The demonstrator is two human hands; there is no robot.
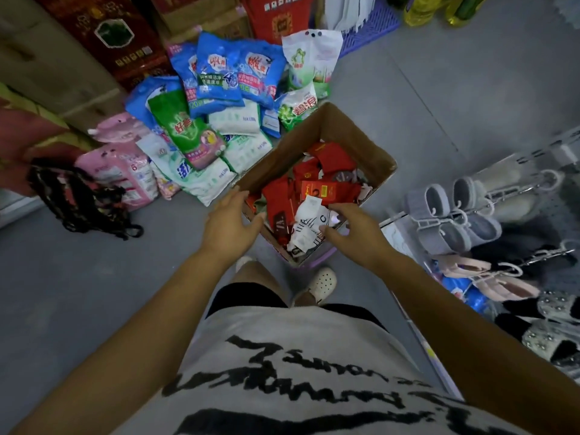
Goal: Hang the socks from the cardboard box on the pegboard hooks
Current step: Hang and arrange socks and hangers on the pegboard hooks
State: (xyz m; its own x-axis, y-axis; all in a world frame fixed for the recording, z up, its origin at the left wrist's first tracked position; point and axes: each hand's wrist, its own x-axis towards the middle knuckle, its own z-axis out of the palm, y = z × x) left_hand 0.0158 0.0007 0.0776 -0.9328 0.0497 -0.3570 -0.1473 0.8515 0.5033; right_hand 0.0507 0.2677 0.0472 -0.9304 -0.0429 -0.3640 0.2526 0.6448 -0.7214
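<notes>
Nearest to me is my grey shirt (282,365) with black lettering. Below it, one white perforated clog (323,282) stands on the grey floor (94,293), just short of the near corner of the cardboard box (317,133).

Both forearms extend forward to the box.

Left hand (230,221): open, fingers straight and spread, positioned over the near-left rim of the box. I cannot tell whether it touches the rim. It holds nothing.

Right hand (353,229): fingers curled, thumb and forefinger closed on the near-right edge of the white socks (309,222). This pair carries a paper label and lies on top of the contents at the near end of the box.

The box sits on the floor directly ahead, flaps open, turned corner-on to me. The rest of its contents are mainly red socks (326,166) in red packaging, piled loosely to about half the depth of the box.

Beyond the box to the left, detergent bags (216,86) in blue, green, white and pink are heaped on the floor. Further left lies a black netted item (81,202), blurred.

To the right, grey and pink slippers (452,211) hang on metal hooks (547,178).

At the far edge stand red and brown cartons (103,36).
</notes>
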